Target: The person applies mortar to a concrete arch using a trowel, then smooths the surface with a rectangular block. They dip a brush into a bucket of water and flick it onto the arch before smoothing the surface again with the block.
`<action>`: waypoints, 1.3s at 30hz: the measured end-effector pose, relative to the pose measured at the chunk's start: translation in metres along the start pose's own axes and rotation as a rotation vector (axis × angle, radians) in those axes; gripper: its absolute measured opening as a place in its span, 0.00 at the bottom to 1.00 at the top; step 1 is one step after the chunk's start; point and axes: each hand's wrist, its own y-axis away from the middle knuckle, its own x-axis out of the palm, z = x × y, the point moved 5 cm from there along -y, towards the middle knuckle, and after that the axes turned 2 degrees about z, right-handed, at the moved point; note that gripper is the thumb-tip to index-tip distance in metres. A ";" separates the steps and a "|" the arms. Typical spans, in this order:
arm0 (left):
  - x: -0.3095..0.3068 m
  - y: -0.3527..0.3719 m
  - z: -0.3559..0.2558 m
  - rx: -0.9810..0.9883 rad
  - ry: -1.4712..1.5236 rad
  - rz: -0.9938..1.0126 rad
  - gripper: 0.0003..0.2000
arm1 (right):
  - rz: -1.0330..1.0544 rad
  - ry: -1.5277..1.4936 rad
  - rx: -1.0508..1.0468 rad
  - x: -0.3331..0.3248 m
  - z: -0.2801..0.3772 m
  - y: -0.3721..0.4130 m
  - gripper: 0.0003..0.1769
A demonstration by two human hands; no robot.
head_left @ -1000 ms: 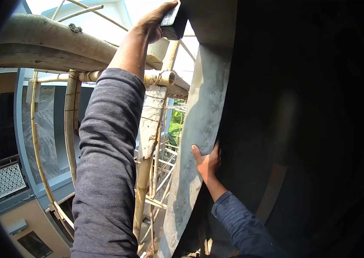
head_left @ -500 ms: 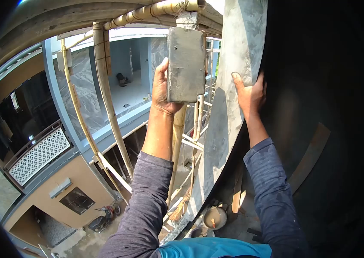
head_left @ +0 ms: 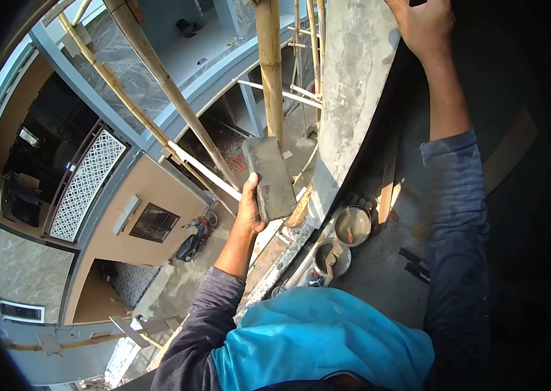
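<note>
My left hand [head_left: 248, 210] grips a flat grey plastering float [head_left: 269, 177], held out over the drop beside the grey cement column edge [head_left: 347, 98]. My right hand [head_left: 424, 25] is raised at the top of the view and grasps the edge of that column where it meets the dark inner side. Both arms wear dark blue-grey sleeves, and a bright blue garment [head_left: 321, 339] fills the bottom of the view.
Bamboo scaffold poles [head_left: 269, 72] cross in front of me. Two round pans of mortar [head_left: 352, 225] sit on the ledge below. Far beneath are a parked motorbike [head_left: 194, 240], a building with a lattice balcony [head_left: 83, 186] and a courtyard.
My view has tipped downward. My left hand has lowered the float from face height to below the column edge. My right hand still holds the column, now at the top of the view.
</note>
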 end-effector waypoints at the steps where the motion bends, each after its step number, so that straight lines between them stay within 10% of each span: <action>1: -0.012 0.006 0.017 -0.003 0.010 -0.075 0.37 | 0.028 0.074 -0.112 -0.014 0.006 0.026 0.41; 4: -0.043 0.019 0.070 -0.067 0.016 -0.172 0.34 | 0.177 -0.395 0.247 -0.043 0.060 0.183 0.38; 8: -0.038 0.046 0.124 -0.263 -0.019 -0.292 0.32 | 0.773 -0.990 1.851 -0.028 0.103 0.478 0.39; 9: -0.045 0.049 0.142 -0.294 -0.080 -0.313 0.32 | 0.597 -1.277 2.242 -0.038 0.125 0.510 0.35; 12: -0.069 0.045 0.185 -0.301 -0.467 -0.114 0.31 | 0.311 -1.552 2.419 -0.065 0.147 0.557 0.21; 15: -0.091 0.014 0.212 -0.397 -0.696 -0.030 0.32 | 0.144 -1.342 2.411 -0.092 0.124 0.583 0.20; 18: -0.097 -0.081 0.129 0.261 -1.178 -0.447 0.48 | 0.248 -0.860 2.336 -0.121 0.087 0.678 0.20; 23: -0.102 -0.230 0.003 0.870 -1.436 -0.350 0.47 | 1.142 0.111 1.738 -0.137 -0.042 0.808 0.24; 25: -0.133 -0.257 -0.041 0.936 -1.527 -0.374 0.21 | 1.274 0.315 1.537 -0.123 -0.086 0.858 0.25; 31: -0.132 -0.281 -0.059 1.012 -1.523 -0.530 0.24 | 1.497 0.817 1.037 -0.056 -0.165 0.983 0.33; 39: -0.130 -0.302 -0.039 1.043 -1.623 -0.500 0.28 | 1.654 0.712 1.090 -0.026 -0.177 1.117 0.43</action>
